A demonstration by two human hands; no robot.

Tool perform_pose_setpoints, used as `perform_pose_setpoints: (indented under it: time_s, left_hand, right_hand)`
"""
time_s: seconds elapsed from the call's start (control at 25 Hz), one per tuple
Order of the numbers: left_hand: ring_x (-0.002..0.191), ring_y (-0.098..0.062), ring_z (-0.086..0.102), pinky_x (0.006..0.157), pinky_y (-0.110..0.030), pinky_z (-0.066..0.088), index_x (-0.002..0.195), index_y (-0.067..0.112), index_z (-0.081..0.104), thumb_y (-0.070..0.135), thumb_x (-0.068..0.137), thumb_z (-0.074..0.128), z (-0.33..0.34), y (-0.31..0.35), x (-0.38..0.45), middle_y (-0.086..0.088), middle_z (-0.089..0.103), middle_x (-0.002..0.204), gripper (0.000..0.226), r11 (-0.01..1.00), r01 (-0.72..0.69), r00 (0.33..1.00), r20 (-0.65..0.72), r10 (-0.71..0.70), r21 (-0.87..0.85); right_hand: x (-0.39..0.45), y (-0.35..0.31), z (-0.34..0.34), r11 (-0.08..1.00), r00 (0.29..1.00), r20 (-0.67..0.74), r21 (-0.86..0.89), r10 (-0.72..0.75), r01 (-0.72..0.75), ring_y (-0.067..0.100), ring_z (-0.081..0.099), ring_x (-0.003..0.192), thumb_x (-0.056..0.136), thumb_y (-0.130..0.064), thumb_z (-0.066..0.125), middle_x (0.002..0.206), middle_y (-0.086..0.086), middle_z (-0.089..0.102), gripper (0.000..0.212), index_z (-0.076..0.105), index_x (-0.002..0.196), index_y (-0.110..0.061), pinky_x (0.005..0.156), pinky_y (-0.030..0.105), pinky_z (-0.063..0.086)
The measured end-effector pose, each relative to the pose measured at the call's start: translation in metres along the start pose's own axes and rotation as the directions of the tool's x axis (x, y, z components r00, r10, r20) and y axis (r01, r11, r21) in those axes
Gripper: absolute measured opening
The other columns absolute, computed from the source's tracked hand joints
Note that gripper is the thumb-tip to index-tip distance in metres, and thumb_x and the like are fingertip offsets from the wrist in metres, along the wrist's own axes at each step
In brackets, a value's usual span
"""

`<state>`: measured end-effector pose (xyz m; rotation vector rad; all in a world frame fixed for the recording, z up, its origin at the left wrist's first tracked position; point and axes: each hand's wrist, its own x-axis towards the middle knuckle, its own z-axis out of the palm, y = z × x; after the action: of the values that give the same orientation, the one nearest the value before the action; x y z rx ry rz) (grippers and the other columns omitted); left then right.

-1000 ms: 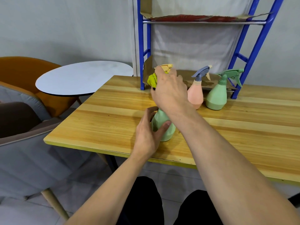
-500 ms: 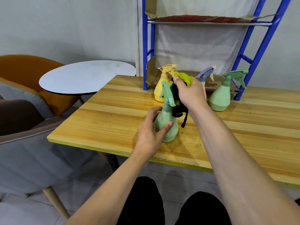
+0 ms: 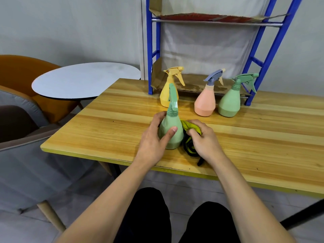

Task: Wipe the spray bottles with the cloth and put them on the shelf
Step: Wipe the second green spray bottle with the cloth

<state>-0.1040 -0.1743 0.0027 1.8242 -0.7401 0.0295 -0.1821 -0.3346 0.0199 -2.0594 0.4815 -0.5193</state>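
Head view. I see a wooden counter (image 3: 108,130) with four spray bottles standing upright on it. The near green spray bottle (image 3: 171,132) stands toward the front edge, its trigger head turned toward the camera.

Left hand (image 3: 154,139): the grip is closed round the near green spray bottle, thumb across the front of its body and fingers wrapped behind its left side. The bottle's base rests on the counter.

Right hand (image 3: 204,141): the grip is closed on the cloth (image 3: 190,130), a yellow-green bunch with black edging. The cloth is pressed against the right side of the bottle's body, low down. A black end of it trails onto the counter below the hand.

Farther back, three bottles stand in a loose row, near the foot of the blue shelf (image 3: 152,55): a yellow spray bottle (image 3: 169,95) directly behind the held one, a pink spray bottle (image 3: 205,102) with a grey-blue trigger head, and a second green spray bottle (image 3: 229,102) just beside the pink one. I cannot tell whether those two touch.

The shelf's lower tier carries a sheet of cardboard (image 3: 196,84), stained in places; no bottle stands on it. An upper tier holds another cardboard sheet.

Left of the counter: a round white side table (image 3: 84,79) and an orange chair (image 3: 22,71) behind it.
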Motion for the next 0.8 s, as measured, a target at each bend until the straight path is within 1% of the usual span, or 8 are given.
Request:
perform_pose_setpoints:
  time_s: [0.2,0.28,0.36,0.44,0.52,0.64,0.72,0.8]
  left_hand:
    - [0.112,-0.003,0.061,0.097,-0.041,0.054,0.139,0.038,0.045,0.050,0.095,0.067,0.006,-0.002,0.000,0.019,0.063,0.121,0.051,1.000,-0.027,0.993,-0.117,0.028,0.014]
    - [0.113,-0.017,0.062,0.093,-0.049,0.055,0.134,0.043,0.044,0.061,0.089,0.068,0.009,-0.001,0.002,0.011,0.064,0.120,0.054,0.998,0.027,0.978,-0.206,-0.015,0.057]
    - [0.115,-0.019,0.056,0.096,-0.047,0.052,0.131,0.043,0.046,0.068,0.081,0.071,0.010,0.006,0.005,0.009,0.058,0.118,0.061,0.984,0.125,0.961,-0.260,-0.089,0.125]
    - [0.115,-0.019,0.050,0.099,-0.043,0.046,0.135,0.041,0.049,0.072,0.079,0.071,0.000,0.011,0.013,0.004,0.053,0.120,0.068,0.954,0.219,0.964,-0.196,-0.178,0.207]
    - [0.119,-0.022,0.052,0.104,-0.043,0.047,0.142,0.041,0.050,0.070,0.084,0.066,-0.021,0.007,0.022,-0.001,0.051,0.131,0.066,0.953,0.242,0.969,0.002,-0.246,0.183]
    - [0.120,-0.016,0.060,0.105,-0.044,0.052,0.147,0.035,0.048,0.052,0.093,0.068,-0.047,-0.002,0.021,0.006,0.057,0.141,0.060,0.977,0.153,0.946,0.262,-0.189,0.151]
    - [0.119,-0.017,0.064,0.102,-0.046,0.054,0.144,0.030,0.050,0.053,0.090,0.072,-0.043,-0.006,0.020,0.004,0.064,0.135,0.063,0.982,0.107,0.969,0.205,-0.138,0.156]
    - [0.111,-0.022,0.066,0.095,-0.046,0.057,0.134,0.029,0.052,0.060,0.083,0.076,-0.028,0.000,0.019,-0.001,0.067,0.128,0.065,0.972,0.155,0.985,0.046,-0.165,0.177]
  right_hand:
    - [-0.013,0.007,0.005,0.966,0.993,-0.022,-0.237,-0.116,0.108,0.025,0.055,0.116,0.093,-0.023,0.061,0.123,0.003,0.056,0.037,0.064,0.129,-0.028,0.102,0.036,0.043]
    - [-0.021,0.012,0.010,0.917,0.986,-0.021,-0.370,-0.167,0.147,0.029,0.053,0.114,0.088,-0.026,0.066,0.121,0.004,0.054,0.041,0.064,0.129,-0.029,0.100,0.042,0.046]
    - [-0.025,0.013,0.015,0.882,0.982,-0.031,-0.447,-0.185,0.152,0.030,0.052,0.113,0.085,-0.028,0.069,0.119,0.004,0.053,0.044,0.063,0.129,-0.030,0.097,0.046,0.046]
    - [-0.024,0.010,0.017,0.873,0.980,-0.067,-0.468,-0.190,0.137,0.030,0.052,0.112,0.085,-0.029,0.071,0.118,0.004,0.052,0.046,0.062,0.130,-0.031,0.096,0.047,0.047]
    - [-0.024,0.012,0.020,0.861,0.975,-0.093,-0.492,-0.203,0.132,0.030,0.052,0.113,0.086,-0.029,0.071,0.119,0.004,0.052,0.046,0.061,0.131,-0.032,0.095,0.047,0.048]
    - [-0.025,0.014,0.025,0.843,0.968,-0.113,-0.520,-0.226,0.137,0.031,0.052,0.115,0.089,-0.029,0.069,0.123,0.006,0.052,0.044,0.060,0.132,-0.031,0.095,0.047,0.047]
    - [-0.024,0.010,0.029,0.826,0.968,-0.140,-0.556,-0.206,0.096,0.033,0.049,0.113,0.090,-0.030,0.067,0.122,0.008,0.050,0.042,0.061,0.131,-0.028,0.095,0.047,0.044]
    - [-0.027,0.005,0.035,0.790,0.963,-0.174,-0.610,-0.207,0.060,0.035,0.047,0.110,0.089,-0.032,0.067,0.118,0.011,0.049,0.040,0.062,0.128,-0.024,0.092,0.047,0.043]
